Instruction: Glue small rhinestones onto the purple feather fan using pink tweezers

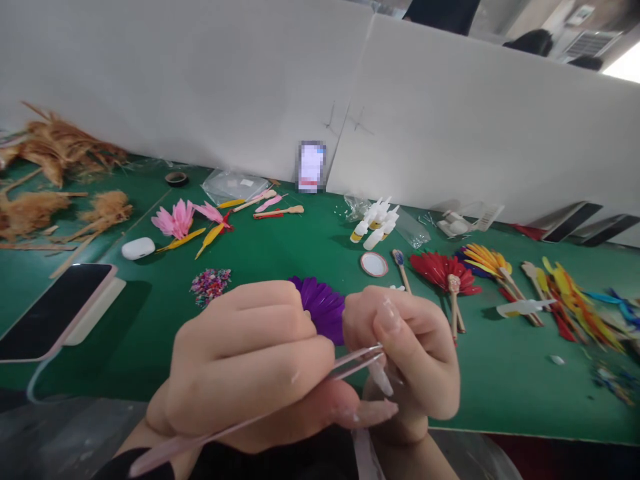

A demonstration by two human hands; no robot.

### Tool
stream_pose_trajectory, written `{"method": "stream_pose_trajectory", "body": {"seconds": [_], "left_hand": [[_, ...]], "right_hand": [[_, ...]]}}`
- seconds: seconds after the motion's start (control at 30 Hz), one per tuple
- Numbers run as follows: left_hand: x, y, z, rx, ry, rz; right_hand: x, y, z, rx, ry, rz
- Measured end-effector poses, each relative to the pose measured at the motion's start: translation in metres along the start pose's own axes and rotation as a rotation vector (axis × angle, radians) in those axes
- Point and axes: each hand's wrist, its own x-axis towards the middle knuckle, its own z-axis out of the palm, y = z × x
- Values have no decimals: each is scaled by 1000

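My left hand (250,360) is closed around a pair of pale pink tweezers (175,448), whose tips reach across to the right hand. My right hand (407,353) is closed, its thumb and fingers pinched together at the tweezer tips; what it holds there is too small to make out. Just beyond both hands lies a fan of purple feathers (323,308) on the green table, partly hidden by them. A pile of small multicoloured beads (211,285) is beyond my left hand. A round white lid (374,264) lies past my right hand.
Pink feathers (175,219), a white case (139,249) and a phone (55,310) are at left. White glue bottles (376,220) stand near the white partition (225,87). Red feathers (440,270), yellow feathers (487,259) and a dropper bottle (523,307) lie at right.
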Motion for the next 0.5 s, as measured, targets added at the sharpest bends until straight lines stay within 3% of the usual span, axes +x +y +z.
{"method": "stream_pose_trajectory", "body": {"seconds": [0.33,0.5], "left_hand": [[-2,1,-3,86,-33,30],[3,13,5,16,39,-117]], "right_hand": [[0,0,12,-82,149,-76],[2,-6,10,-193,134,-84]]}}
